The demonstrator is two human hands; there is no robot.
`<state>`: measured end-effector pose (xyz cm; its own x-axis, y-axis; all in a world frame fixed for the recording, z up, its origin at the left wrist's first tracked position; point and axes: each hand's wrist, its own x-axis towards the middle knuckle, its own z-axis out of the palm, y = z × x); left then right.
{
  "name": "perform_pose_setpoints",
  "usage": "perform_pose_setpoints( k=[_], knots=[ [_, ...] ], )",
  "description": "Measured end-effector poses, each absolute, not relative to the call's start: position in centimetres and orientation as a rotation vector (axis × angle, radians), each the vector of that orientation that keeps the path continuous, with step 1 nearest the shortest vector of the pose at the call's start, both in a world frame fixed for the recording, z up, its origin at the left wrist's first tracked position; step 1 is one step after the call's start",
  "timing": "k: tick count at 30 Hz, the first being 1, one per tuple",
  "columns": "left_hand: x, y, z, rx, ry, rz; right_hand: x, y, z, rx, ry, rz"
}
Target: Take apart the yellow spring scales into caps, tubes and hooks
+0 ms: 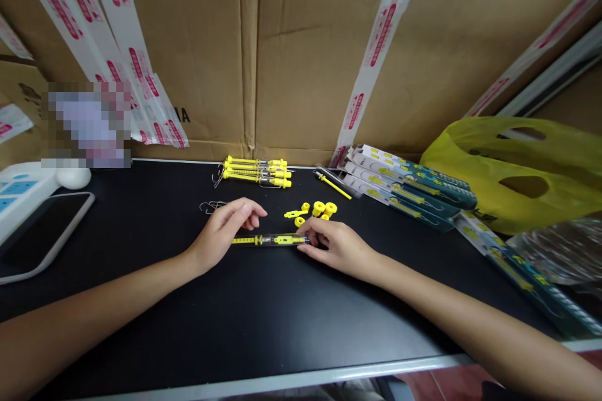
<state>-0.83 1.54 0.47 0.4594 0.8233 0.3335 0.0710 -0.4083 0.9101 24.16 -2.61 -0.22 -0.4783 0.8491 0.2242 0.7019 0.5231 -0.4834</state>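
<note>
Though two hands (222, 227) (342, 250), one tube (282, 240) between

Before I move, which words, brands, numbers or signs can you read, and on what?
"IA": end of a partly covered black word, brown cardboard wall.
Too small or blurred to read:
red print, white adhesive tape;
print, green-and-white cardboard boxes;
dark marks, yellow plastic bag;
scale marks, slim yellow plastic rod.

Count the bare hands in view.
2: the left hand near the left end of the yellow-and-clear tool, the right hand at its right end. None hidden.
</note>
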Motion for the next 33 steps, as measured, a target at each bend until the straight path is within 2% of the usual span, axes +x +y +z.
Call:
perform_pose_setpoints(
  k=[5,8,11,15,19,23,28,33],
  knots=[
    [-0.9,1.7,0.8,1.529,0.728,1.241,24.0,-2.6,-0.3,-1.258,-2.317,0.463],
    [-1.3,2.0,1.8,1.579,0.789,1.253,24.1,-2.4,-0.2,-1.273,-2.318,0.479],
    [-1.7,2.3,2.4,1.806,0.895,1.163,24.3,-2.2,-0.2,-1.303,-2.312,0.475],
    [-1.4,2.4,1.3,1.773,0.957,1.138,24.3,-2.2,-0.2,-1.312,-2.326,0.452],
    [-0.8,2.0,0.0,1.682,0.877,1.092,24.0,-2.5,-0.4,-1.3,-2.332,0.441],
    [-1.0,1.8,0.0,1.939,0.814,0.95,23.8,-2.6,-0.7,-1.321,-2.322,0.466],
    [-1.4,2.1,-0.1,2.402,0.75,0.621,24.1,-2.3,-1.0,-1.273,-2.259,0.563],
    [-1.4,2.5,-0.4,2.391,0.8,0.586,24.6,-2.0,-0.6,-1.127,-2.18,0.795]
  ],
)
